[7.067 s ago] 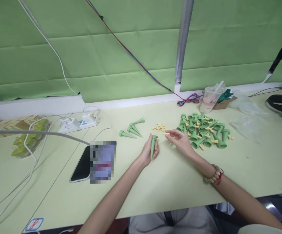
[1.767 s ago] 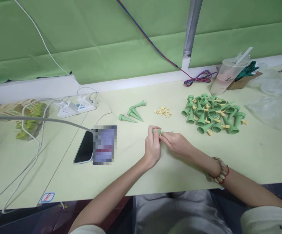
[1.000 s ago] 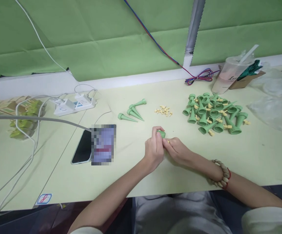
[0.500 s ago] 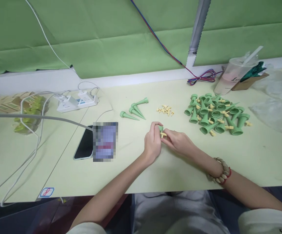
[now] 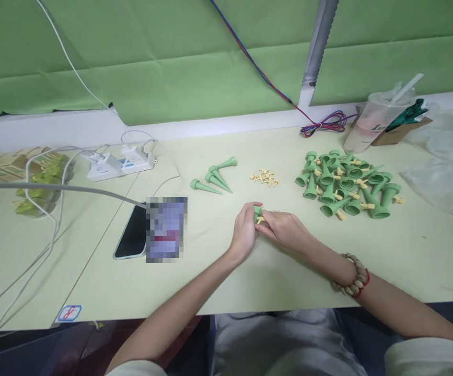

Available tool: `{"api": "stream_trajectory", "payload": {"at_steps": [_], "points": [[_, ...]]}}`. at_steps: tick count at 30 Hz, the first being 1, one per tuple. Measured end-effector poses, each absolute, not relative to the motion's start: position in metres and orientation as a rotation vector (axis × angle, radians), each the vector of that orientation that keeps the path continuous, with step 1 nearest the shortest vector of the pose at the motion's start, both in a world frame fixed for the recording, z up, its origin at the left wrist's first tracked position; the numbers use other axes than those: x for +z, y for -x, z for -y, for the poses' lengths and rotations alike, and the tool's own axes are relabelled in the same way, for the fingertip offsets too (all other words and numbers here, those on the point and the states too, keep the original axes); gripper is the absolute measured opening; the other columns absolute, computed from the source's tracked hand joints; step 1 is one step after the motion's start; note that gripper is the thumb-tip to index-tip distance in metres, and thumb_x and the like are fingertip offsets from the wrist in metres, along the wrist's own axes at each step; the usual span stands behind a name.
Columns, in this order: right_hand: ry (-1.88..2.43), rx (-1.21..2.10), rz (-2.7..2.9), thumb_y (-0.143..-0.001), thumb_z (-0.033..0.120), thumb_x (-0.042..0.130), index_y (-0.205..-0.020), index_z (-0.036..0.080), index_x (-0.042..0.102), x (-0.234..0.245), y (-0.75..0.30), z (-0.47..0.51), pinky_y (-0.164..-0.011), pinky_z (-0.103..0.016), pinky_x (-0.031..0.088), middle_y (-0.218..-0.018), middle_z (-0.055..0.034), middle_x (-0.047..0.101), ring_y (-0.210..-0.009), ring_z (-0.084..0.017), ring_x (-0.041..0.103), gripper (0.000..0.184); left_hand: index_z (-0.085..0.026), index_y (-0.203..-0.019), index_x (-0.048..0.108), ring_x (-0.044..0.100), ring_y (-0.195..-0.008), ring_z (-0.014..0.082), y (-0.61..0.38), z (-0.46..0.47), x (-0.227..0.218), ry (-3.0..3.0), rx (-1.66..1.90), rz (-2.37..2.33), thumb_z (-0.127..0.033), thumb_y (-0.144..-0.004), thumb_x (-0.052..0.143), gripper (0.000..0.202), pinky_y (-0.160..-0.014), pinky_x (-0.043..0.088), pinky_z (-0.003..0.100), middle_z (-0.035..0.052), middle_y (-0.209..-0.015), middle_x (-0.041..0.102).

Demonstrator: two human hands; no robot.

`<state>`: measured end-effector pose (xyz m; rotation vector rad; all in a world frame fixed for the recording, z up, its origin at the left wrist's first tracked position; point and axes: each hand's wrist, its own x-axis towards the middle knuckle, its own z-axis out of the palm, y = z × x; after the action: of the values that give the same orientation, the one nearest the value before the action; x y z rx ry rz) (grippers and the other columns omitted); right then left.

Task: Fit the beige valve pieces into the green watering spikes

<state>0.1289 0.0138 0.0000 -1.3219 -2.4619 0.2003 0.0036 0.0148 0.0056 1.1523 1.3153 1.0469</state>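
Observation:
My left hand (image 5: 245, 230) is closed around a green plastic spike (image 5: 257, 211), whose upper end shows between the fingers while the rest is hidden. My right hand (image 5: 285, 227) pinches a small yellow valve piece (image 5: 260, 220) against the side of that spike. Beyond the hands lies a little heap of loose yellow valve pieces (image 5: 264, 178). A few bare green spikes (image 5: 218, 180) rest to the left of the heap. At the right is a large pile of green spikes (image 5: 328, 193), many with yellow pieces fitted.
A phone (image 5: 131, 237) lies on the table at the left beside a blurred-out patch. White cables run from a power strip (image 5: 138, 163). At the back right stand a drink cup (image 5: 371, 125), a cardboard box (image 5: 398, 133) and clear plastic bags (image 5: 433, 175).
The yellow piece has turned slightly against the green spike between my hands. Both hands stay in nearly the same place; the view has shifted a little.

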Motion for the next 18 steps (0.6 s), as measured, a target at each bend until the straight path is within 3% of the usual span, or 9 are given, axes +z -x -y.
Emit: {"api": "stream_trajectory", "payload": {"at_steps": [6,10,14,16,18], "points": [[1.38,0.194,2.466,-0.094,0.046,0.021,-0.078,0.014,0.053,-0.001,-0.129,-0.014,-0.052,-0.029,0.025,-0.063,-0.0117,0.061,-0.055,-0.019,0.054,0.048,-0.02,-0.098,0.057,0.033,-0.047,0.0085,-0.003,-0.012,0.007,-1.264,1.14,-1.312,-0.036,-0.087,0.038,0.027,-0.044,0.028,0.02,-0.0045,-0.056,0.038],[1.35,0.452,2.33,-0.094,0.046,0.019,-0.072,0.017,0.05,-0.004,-0.127,-0.01,-0.05,-0.028,0.025,-0.057,-0.0071,0.056,-0.049,-0.016,0.048,0.048,-0.02,-0.098,0.054,0.028,-0.045,0.0081,-0.005,-0.007,0.01,-1.222,1.166,-1.211,-0.038,-0.088,0.037,0.026,-0.043,0.025,0.02,-0.0059,-0.054,0.029],[1.174,1.275,1.882,-0.092,0.049,0.017,-0.056,0.022,0.037,-0.001,-0.125,-0.007,-0.049,-0.027,0.035,-0.043,0.0025,0.039,-0.041,-0.013,0.043,0.049,-0.019,-0.1,0.053,0.031,-0.042,0.0085,-0.007,-0.003,0.009,-1.26,1.185,-1.208,-0.041,-0.089,0.034,0.031,-0.042,0.026,0.021,-0.0063,-0.05,0.031],[1.053,1.779,1.536,-0.09,0.055,0.016,-0.054,0.023,0.027,0.004,-0.123,-0.007,-0.045,-0.026,0.038,-0.039,0.0076,0.025,-0.034,-0.011,0.036,0.049,-0.019,-0.101,0.053,0.035,-0.041,0.0093,-0.007,-0.001,0.008,-1.308,1.198,-1.199,-0.042,-0.089,0.032,0.033,-0.042,0.027,0.021,-0.0061,-0.048,0.036],[0.95,2.072,1.287,-0.087,0.06,0.019,-0.056,0.023,0.022,0.009,-0.123,-0.008,-0.041,-0.026,0.039,-0.041,0.0103,0.017,-0.031,-0.009,0.03,0.048,-0.02,-0.102,0.052,0.038,-0.04,0.0099,-0.006,0.0,0.008,-1.367,1.207,-1.18,-0.043,-0.089,0.031,0.034,-0.041,0.028,0.021,-0.0059,-0.047,0.039]]}}
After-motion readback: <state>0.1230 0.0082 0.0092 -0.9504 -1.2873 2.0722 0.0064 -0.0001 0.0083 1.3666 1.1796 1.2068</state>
